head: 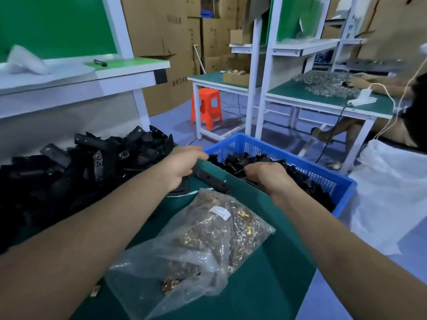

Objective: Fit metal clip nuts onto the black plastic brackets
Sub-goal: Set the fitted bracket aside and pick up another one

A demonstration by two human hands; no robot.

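Head view: my left hand [182, 165] curls round one end of a black bracket [215, 182] lying on the green tabletop [265, 262]. Its long axis runs rightward toward my right hand [269, 177]. That hand sits, fingers bent, among loose brackets [242, 158] in the blue basket [344, 181]; I cannot tell if it grips one. The bag of clip nuts [208, 239] lies nearer me, between my forearms.
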